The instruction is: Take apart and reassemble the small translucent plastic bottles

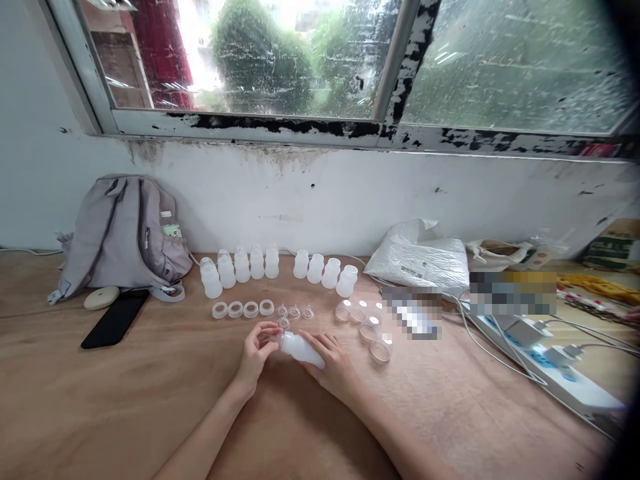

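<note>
A translucent white baby bottle (303, 350) lies tilted in my hands above the table, its neck end pointing left. My right hand (336, 365) wraps round the bottle's body. At the neck end, the fingers of my left hand (253, 357) are closed round the clear top; what sits under them is partly hidden. Just beyond are several clear teats (295, 311), the nearest close to my left fingertips. White screw rings (243, 309) lie in a row to their left. Several clear domed caps (381, 349) rest to the right of my right hand.
Behind stand bottles with tops (242, 265) and bottles without caps (316, 269). At left are a grey backpack (120, 233), a black phone (115, 319) and a round cream object (101, 298). At right lie a plastic-wrapped package (420, 257) and a power strip (575, 387) with trailing cables.
</note>
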`<state>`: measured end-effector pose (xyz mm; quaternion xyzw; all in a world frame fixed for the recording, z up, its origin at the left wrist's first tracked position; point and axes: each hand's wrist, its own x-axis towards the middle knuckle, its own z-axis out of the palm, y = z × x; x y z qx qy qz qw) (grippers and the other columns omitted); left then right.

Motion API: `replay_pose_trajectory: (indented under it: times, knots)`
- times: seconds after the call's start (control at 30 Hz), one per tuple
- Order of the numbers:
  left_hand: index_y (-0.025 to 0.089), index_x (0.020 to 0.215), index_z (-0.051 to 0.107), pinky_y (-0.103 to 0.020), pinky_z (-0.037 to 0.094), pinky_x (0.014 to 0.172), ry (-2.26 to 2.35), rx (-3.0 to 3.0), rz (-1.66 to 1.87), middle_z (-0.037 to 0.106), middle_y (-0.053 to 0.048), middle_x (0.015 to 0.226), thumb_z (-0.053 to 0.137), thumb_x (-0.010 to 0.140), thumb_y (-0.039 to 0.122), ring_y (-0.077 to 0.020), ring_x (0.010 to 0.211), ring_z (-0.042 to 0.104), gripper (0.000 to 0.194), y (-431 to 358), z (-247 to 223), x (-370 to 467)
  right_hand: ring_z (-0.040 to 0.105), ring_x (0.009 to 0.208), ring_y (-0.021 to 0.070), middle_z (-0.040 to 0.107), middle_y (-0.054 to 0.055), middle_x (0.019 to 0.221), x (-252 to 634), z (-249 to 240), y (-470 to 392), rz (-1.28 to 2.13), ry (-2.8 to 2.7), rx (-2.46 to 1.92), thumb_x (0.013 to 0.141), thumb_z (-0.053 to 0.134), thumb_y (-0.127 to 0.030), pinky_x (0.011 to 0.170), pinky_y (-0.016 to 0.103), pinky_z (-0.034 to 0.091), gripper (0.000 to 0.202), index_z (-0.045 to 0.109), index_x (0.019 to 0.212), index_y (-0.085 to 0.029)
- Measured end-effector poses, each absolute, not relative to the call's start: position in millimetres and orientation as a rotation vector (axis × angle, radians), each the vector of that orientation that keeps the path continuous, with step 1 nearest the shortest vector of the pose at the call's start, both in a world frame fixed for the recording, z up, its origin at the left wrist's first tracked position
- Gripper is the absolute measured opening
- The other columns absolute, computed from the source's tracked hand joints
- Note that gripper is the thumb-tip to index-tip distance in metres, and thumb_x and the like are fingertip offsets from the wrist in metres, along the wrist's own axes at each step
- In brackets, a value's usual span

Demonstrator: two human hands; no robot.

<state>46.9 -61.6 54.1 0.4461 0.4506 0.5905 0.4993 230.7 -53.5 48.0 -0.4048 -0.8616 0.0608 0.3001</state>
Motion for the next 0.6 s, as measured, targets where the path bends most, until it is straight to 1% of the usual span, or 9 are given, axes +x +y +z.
replay_pose_trajectory:
  times: [0.03, 0.1, 0.2, 0.23, 0.3, 0.37, 0.43, 0.53, 0.6]
  knots:
    - [0.017, 0.085, 0.057, -0.025, 0.041, 0.073, 1.074, 1.095, 1.45, 0.061, -0.005, 0.09, 0.06, 0.063, 0.02, -0.0176, 0.088, 0.054, 0.023, -61.9, 54.7, 47.5, 0.051, 0.09, 0.0229, 0.057, 0.007, 0.102, 230.8, 47.6, -53.3, 0.156, -2.285, -1.077, 0.075, 0.056, -0.026, 0.078, 0.038, 0.042, 0.053, 0.038, 0.125, -0.025]
    - [0.017, 0.087, 0.057, -0.025, 0.041, 0.074, 1.108, 1.105, 1.477, 0.059, -0.005, 0.092, 0.06, 0.063, 0.021, -0.0173, 0.088, 0.053, 0.024, -61.9, 54.6, 48.7, 0.052, 0.089, 0.0226, 0.057, 0.007, 0.102, 230.7, 47.0, -53.0, 0.152, -2.287, -1.08, 0.075, 0.056, -0.026, 0.077, 0.038, 0.042, 0.053, 0.038, 0.125, -0.025]
    - [0.017, 0.092, 0.056, -0.025, 0.042, 0.066, 1.188, 1.074, 1.422, 0.06, -0.003, 0.079, 0.059, 0.066, 0.027, -0.0155, 0.074, 0.055, 0.028, -62.0, 52.6, 49.7, 0.052, 0.088, 0.0221, 0.057, 0.007, 0.103, 230.3, 46.7, -52.9, 0.149, -2.298, -1.071, 0.075, 0.056, -0.026, 0.077, 0.037, 0.042, 0.054, 0.037, 0.126, -0.025]
    - [0.017, 0.092, 0.056, -0.025, 0.042, 0.065, 1.181, 1.069, 1.393, 0.06, -0.003, 0.077, 0.058, 0.066, 0.027, -0.0159, 0.073, 0.056, 0.028, -62.3, 52.0, 49.6, 0.052, 0.088, 0.0222, 0.057, 0.007, 0.102, 230.2, 46.6, -52.8, 0.148, -2.301, -1.071, 0.075, 0.056, -0.025, 0.077, 0.037, 0.041, 0.054, 0.037, 0.126, -0.025]
    - [0.017, 0.088, 0.057, -0.025, 0.042, 0.068, 1.123, 1.077, 1.375, 0.062, -0.005, 0.082, 0.057, 0.065, 0.022, -0.0181, 0.081, 0.056, 0.024, -63.4, 51.7, 49.1, 0.052, 0.088, 0.0228, 0.057, 0.007, 0.102, 229.9, 46.1, -52.6, 0.15, -2.303, -1.078, 0.075, 0.056, -0.025, 0.077, 0.038, 0.041, 0.053, 0.038, 0.125, -0.026]
    - [0.017, 0.085, 0.058, -0.025, 0.041, 0.074, 1.082, 1.082, 1.422, 0.061, -0.006, 0.094, 0.055, 0.065, 0.018, -0.0187, 0.092, 0.053, 0.02, -64.2, 52.4, 48.7, 0.052, 0.089, 0.0231, 0.057, 0.007, 0.102, 229.6, 45.7, -52.6, 0.156, -2.298, -1.09, 0.075, 0.056, -0.026, 0.076, 0.038, 0.042, 0.052, 0.039, 0.124, -0.025]
    - [0.018, 0.085, 0.058, -0.024, 0.041, 0.074, 1.113, 1.066, 1.464, 0.06, -0.005, 0.096, 0.055, 0.066, 0.02, -0.017, 0.09, 0.053, 0.019, -64.1, 53.2, 48.7, 0.051, 0.09, 0.0231, 0.057, 0.007, 0.102, 229.3, 45.4, -52.8, 0.159, -2.29, -1.098, 0.075, 0.056, -0.025, 0.077, 0.038, 0.042, 0.052, 0.039, 0.124, -0.025]
    - [0.018, 0.091, 0.055, -0.023, 0.042, 0.064, 1.194, 1.028, 1.393, 0.061, -0.002, 0.078, 0.058, 0.068, 0.031, -0.0144, 0.073, 0.056, 0.026, -62.3, 52.6, 49.4, 0.051, 0.09, 0.0225, 0.057, 0.007, 0.103, 229.1, 45.7, -53.3, 0.158, -2.285, -1.101, 0.074, 0.056, -0.025, 0.078, 0.038, 0.042, 0.053, 0.039, 0.124, -0.025]
    - [0.016, 0.091, 0.053, -0.024, 0.043, 0.062, 1.198, 1.021, 1.336, 0.061, -0.002, 0.07, 0.06, 0.067, 0.034, -0.0145, 0.067, 0.056, 0.03, -61.1, 50.7, 49.6, 0.052, 0.09, 0.0224, 0.057, 0.007, 0.103, 229.1, 47.0, -54.1, 0.174, -2.281, -1.103, 0.074, 0.056, -0.024, 0.079, 0.038, 0.042, 0.052, 0.04, 0.124, -0.025]
